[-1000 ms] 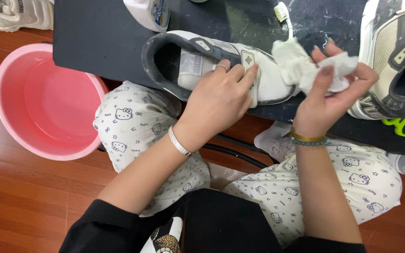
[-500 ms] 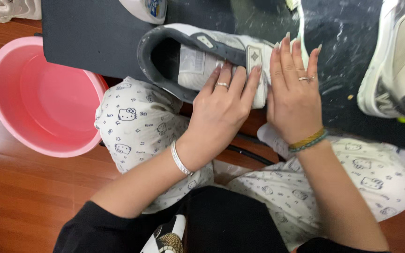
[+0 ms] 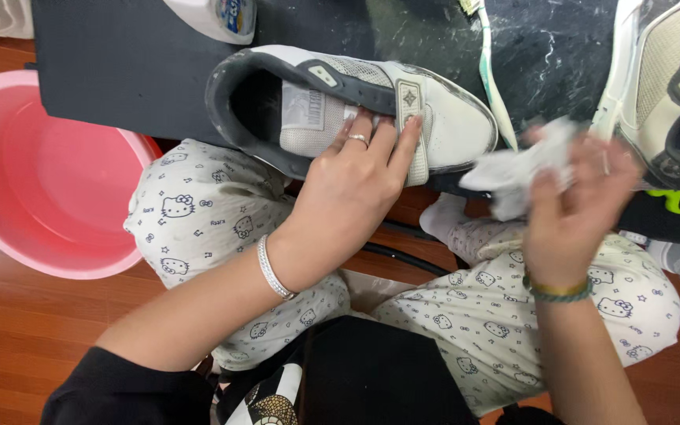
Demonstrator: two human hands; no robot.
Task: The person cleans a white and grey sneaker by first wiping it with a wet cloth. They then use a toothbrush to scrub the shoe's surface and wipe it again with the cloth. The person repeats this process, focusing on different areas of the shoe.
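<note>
A white and grey sneaker (image 3: 450,118) lies on its side at the near edge of a dark marbled table (image 3: 120,71). My left hand (image 3: 356,177) presses down on its tongue and strap, fingers spread over the shoe. My right hand (image 3: 572,208) is off to the right of the toe and holds a crumpled white wipe (image 3: 513,169), blurred by motion, not touching the shoe. A toothbrush with a pale green handle (image 3: 491,75) lies on the table just past the toe.
A pink plastic basin (image 3: 37,169) stands on the wooden floor at the left. A second sneaker (image 3: 667,86) with grey and neon green parts lies at the right table edge. A white bottle (image 3: 218,16) stands at the table's far side. My knees in patterned trousers sit below.
My right hand has come off the shoe's toe and pulled back to the right with the white wipe. My left hand stays pressed on the shoe.
</note>
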